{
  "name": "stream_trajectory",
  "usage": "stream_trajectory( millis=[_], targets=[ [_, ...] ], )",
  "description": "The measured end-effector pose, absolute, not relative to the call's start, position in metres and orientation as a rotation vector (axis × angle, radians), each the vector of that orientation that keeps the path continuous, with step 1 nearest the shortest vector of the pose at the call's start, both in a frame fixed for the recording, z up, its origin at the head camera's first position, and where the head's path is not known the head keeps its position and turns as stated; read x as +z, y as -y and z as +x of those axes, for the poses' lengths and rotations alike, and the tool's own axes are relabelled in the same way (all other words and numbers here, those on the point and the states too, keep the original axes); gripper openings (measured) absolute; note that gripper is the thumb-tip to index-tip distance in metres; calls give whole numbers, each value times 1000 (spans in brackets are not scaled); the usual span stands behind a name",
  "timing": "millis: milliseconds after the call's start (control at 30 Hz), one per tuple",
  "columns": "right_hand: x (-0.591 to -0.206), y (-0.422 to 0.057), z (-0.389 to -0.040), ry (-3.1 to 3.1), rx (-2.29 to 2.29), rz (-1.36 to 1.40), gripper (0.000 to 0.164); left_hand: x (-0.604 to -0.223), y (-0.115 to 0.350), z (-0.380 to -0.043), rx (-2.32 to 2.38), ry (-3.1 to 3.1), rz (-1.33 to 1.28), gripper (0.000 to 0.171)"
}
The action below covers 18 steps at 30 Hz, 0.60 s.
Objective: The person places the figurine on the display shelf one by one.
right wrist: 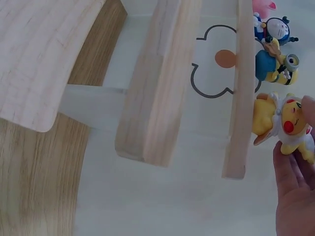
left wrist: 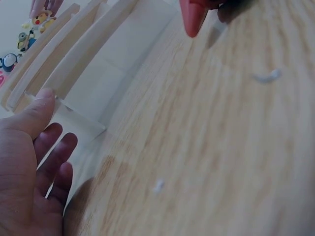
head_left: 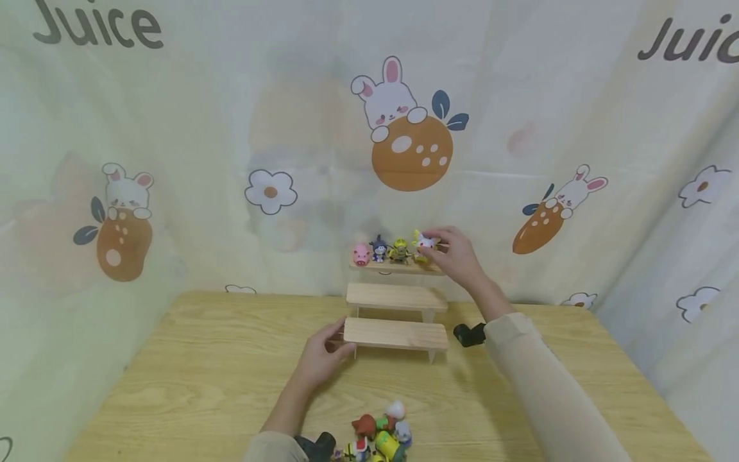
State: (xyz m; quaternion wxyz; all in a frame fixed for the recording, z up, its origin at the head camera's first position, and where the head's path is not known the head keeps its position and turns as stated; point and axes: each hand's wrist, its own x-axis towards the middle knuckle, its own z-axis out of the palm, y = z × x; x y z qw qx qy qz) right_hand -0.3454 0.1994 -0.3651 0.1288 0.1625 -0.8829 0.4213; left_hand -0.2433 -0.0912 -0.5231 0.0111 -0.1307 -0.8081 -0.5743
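A stepped wooden display stand point(head_left: 395, 332) with three plank tiers stands against the back curtain. At the right end of its top tier point(head_left: 398, 268), my right hand point(head_left: 456, 253) pinches a yellow Pikachu figurine point(right wrist: 290, 123) in a white outfit between thumb and fingers, its base right at the plank. Beside it in a row are a pink pig figurine point(head_left: 361, 255), a dark blue figurine point(head_left: 379, 249) and a yellow Minion figurine point(head_left: 399, 251). My left hand point(head_left: 323, 353) holds the left end of the lowest tier, its thumb point(left wrist: 39, 110) on the plank's edge.
Several small figurines point(head_left: 388, 439) lie heaped on the wooden table point(head_left: 231, 372) at the front. The patterned curtain point(head_left: 312, 128) hangs right behind the stand. Black wrist devices point(head_left: 469, 335) sit by both sleeves.
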Motion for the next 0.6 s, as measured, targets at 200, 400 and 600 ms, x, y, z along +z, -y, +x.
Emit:
stream_trajectory(
  millis=[200, 400, 600],
  targets=[
    [-361, -200, -344, 2654, 1191, 449, 39, -524, 91, -244, -1788, 2487, -435, 64],
    [-358, -201, -343, 2708, 1187, 456, 36, -524, 91, -245, -1778, 2489, -439, 64],
    [-355, -201, -343, 2727, 1179, 507, 38, -525, 90, -244, -1766, 2490, -435, 63]
  ],
)
